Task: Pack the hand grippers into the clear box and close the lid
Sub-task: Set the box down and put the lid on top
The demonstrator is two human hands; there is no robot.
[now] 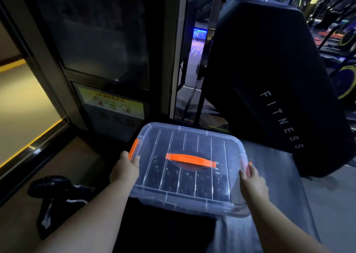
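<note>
The clear box [173, 200] stands in front of me with its ribbed clear lid [192, 143] lying on top and an orange carry handle [189, 160] across the middle. Dark hand grippers [185, 177] show dimly through the lid. My left hand [125, 168] presses on the orange latch [133, 148] at the box's left end. At the right end my right hand [250, 177] rests against the side by the other orange latch [250, 163], which is mostly hidden.
A large black machine housing [269, 79] marked FITNESS rises at the right behind the box. A dark glass door [100, 41] with a yellow notice [113, 103] stands behind. A black object [54, 195] lies on the floor at the lower left.
</note>
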